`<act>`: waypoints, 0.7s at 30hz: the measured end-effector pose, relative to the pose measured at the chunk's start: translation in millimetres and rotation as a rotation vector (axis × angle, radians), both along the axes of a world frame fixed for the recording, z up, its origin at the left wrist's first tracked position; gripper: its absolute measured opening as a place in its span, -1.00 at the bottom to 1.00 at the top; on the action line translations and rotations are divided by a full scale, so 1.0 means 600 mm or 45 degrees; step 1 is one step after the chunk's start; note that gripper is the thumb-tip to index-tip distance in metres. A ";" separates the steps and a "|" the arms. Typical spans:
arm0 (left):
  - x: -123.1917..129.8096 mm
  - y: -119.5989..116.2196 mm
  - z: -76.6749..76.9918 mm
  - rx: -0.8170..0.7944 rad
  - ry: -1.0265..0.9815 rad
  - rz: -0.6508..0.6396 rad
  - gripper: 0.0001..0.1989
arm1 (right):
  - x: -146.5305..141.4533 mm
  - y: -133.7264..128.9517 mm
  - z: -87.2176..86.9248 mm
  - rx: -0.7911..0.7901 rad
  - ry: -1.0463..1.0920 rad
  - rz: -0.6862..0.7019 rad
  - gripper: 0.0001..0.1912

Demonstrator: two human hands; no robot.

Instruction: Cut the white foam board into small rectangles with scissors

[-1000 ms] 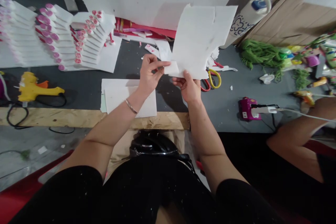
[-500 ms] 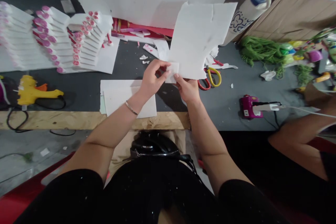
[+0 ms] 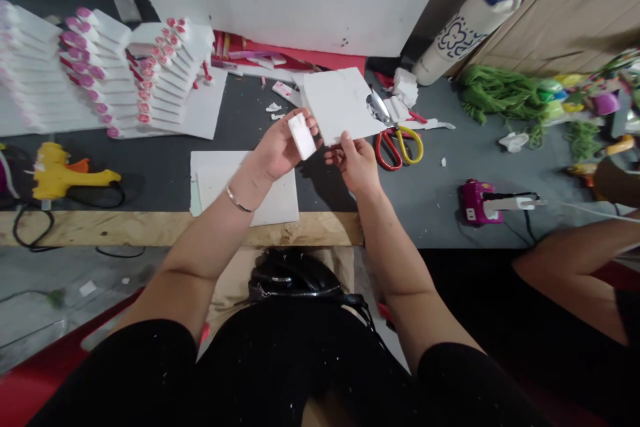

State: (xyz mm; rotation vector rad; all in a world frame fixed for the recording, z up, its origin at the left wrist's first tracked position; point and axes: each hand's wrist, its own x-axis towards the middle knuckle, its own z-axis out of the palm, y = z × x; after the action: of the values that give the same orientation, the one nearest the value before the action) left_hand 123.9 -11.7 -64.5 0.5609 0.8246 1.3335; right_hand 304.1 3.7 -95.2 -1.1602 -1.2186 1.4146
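My left hand [image 3: 274,155] is closed around a small white rectangular block [image 3: 303,136], tilted with its broad face up. My right hand [image 3: 359,168] pinches the near edge of a white sheet [image 3: 337,103], thumb on top and fingers below. The sheet lies low over the table, just beyond both hands. To the right of it are scissors [image 3: 411,147] with one red and one yellow handle, their blades by the sheet's ragged right edge. Another stack of white sheets [image 3: 240,180] lies under my left forearm.
Pink and red flower-like pieces [image 3: 145,90] rest on white boards at left, above a yellow glue gun [image 3: 65,173]. A white bottle [image 3: 457,37], green strands [image 3: 500,93] and a purple power adapter [image 3: 477,203] are on the right. Another person's arm [image 3: 575,260] shows there.
The white sheet has swung down from a raised position to low over the table, uncovering the scissor blades. My left hand has turned over, with the small block now in it, apart from my right.
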 end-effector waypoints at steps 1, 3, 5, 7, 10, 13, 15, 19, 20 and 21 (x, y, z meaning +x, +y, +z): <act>-0.001 0.000 0.001 -0.008 -0.023 -0.016 -0.85 | 0.000 -0.001 0.002 -0.015 -0.020 0.006 -0.38; -0.003 0.001 -0.001 -0.024 -0.061 -0.042 -0.86 | -0.001 -0.003 0.005 -0.023 -0.040 0.014 -0.39; -0.003 0.004 -0.005 -0.033 -0.064 -0.041 -0.87 | -0.002 -0.006 0.009 -0.010 -0.046 0.020 -0.40; -0.003 0.008 -0.010 -0.040 -0.049 -0.021 -0.88 | -0.003 -0.009 0.012 0.006 -0.037 0.024 -0.41; -0.001 0.013 -0.018 -0.060 -0.040 0.015 -0.90 | -0.005 -0.013 0.017 0.030 0.002 0.009 -0.46; 0.001 0.016 -0.024 -0.073 -0.012 0.073 -0.88 | -0.008 -0.016 0.021 0.055 -0.008 -0.028 -0.52; 0.002 0.016 -0.026 -0.055 0.014 0.127 -0.85 | -0.008 -0.017 0.023 0.065 -0.036 -0.040 -0.55; 0.005 0.017 -0.032 -0.003 0.064 0.157 -0.81 | -0.008 -0.019 0.024 0.082 -0.103 -0.027 -0.60; 0.006 0.017 -0.035 0.000 0.079 0.159 -0.80 | -0.008 -0.020 0.025 0.089 -0.124 -0.022 -0.61; 0.007 0.017 -0.037 -0.002 0.095 0.169 -0.79 | -0.008 -0.021 0.025 0.097 -0.148 -0.018 -0.62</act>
State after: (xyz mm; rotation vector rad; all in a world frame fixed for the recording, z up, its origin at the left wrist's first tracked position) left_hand 128.4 -1.4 -86.6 0.5654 0.9370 1.4394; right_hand 299.6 -9.0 -80.2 -1.2097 -1.3310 1.2940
